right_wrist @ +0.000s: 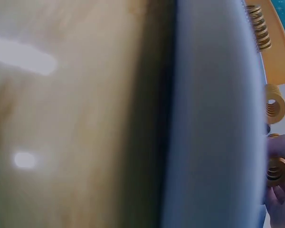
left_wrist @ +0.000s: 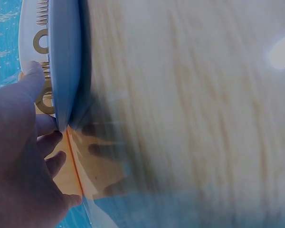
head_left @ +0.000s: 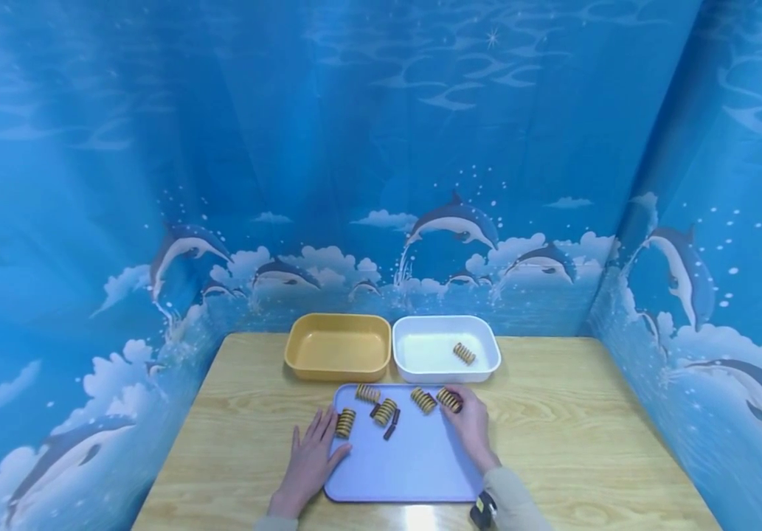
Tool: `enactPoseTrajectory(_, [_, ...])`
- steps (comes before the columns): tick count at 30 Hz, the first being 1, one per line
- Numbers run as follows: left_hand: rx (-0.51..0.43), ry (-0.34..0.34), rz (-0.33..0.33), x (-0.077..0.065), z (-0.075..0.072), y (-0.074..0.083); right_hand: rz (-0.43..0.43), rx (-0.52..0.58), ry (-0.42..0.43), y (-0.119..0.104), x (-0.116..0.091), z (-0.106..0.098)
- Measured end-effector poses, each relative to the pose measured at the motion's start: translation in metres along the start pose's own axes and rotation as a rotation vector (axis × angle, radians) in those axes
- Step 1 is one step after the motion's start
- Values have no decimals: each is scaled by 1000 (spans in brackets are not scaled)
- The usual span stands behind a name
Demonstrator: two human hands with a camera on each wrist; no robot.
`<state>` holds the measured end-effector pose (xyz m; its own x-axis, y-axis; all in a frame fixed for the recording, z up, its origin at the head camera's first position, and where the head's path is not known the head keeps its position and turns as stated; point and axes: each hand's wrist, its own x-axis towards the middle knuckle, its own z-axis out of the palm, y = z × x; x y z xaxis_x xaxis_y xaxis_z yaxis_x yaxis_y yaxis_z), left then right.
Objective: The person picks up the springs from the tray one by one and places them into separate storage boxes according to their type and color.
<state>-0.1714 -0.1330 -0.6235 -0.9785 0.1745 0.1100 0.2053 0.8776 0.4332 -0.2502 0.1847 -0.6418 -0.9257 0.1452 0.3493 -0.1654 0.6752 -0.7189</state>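
My right hand point(head_left: 472, 426) pinches a yellow coil spring point(head_left: 448, 399) at the upper right of the pale lavender tray point(head_left: 414, 464). In the right wrist view, the fingers are partly cut off around that spring. My left hand point(head_left: 310, 459) rests at the tray's left edge with fingers spread and straight, close to an upright-lying yellow spring point(head_left: 345, 423). Other springs lie on the tray: one near the back edge point(head_left: 367, 393), one mid-tray point(head_left: 385, 411), one beside the right hand point(head_left: 423, 400). Small dark brown rods point(head_left: 392, 424) lie among them.
Behind the tray stand a yellow bin point(head_left: 337, 373) on the left and a white bin point(head_left: 447, 377) on the right, side by side. One spring point(head_left: 464, 353) lies in the white bin. A wooden table point(head_left: 573, 442) carries everything; a blue dolphin-print curtain point(head_left: 354, 147) surrounds it.
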Motion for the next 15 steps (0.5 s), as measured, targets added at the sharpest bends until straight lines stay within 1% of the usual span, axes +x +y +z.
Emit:
enactPoseTrajectory(2, [-2,-2,3,0,-1,0,42,22,-32,-2,0,-3])
enactPoseTrajectory(4, [1,-6,-2,1,0,0,54,29,-40,-4,-1,-5])
enactPoseTrajectory(9, [6,-21,-16,2,1,0,54,61,-29,-8,-4,-13])
enactPoseTrajectory(15, [7,-5,-6,2,1,-1,34,83,-20,-11,-5,-19])
